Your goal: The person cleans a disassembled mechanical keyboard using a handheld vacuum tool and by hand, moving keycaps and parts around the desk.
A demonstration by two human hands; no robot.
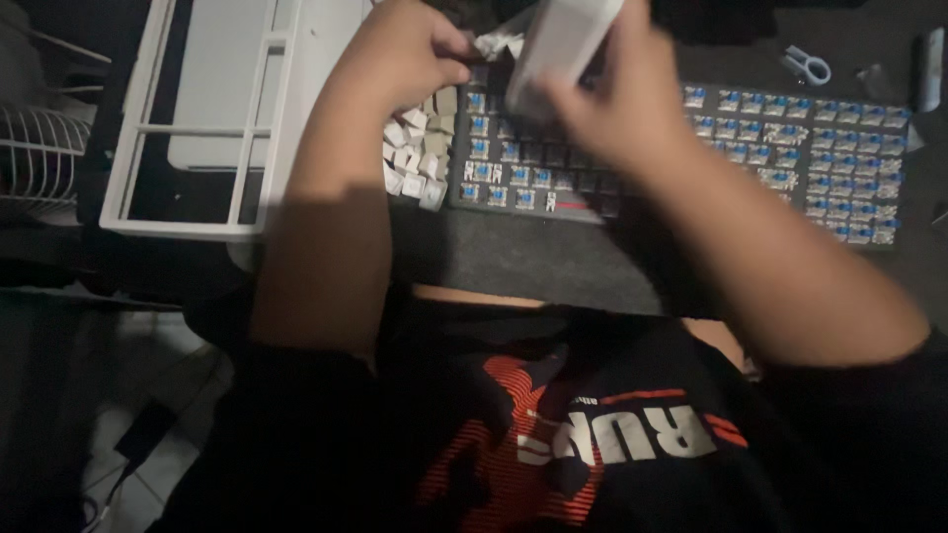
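Dim light covers a dark desk mat where, above a stripped keyboard, a light, stiff, likely slippery white object is clamped by the right hand, while crumpled wrap is pinched by the left hand.

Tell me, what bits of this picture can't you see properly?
All in the head view:
- White object in the right hand: motion-blurred, top cut off by the frame edge, so its kind is unclear.
- Left hand: fingertips curled out of sight; what they pinch is hidden.
- Keyboard: its middle is hidden behind the right hand and arm.
- Loose keycaps: too small and dim to read.
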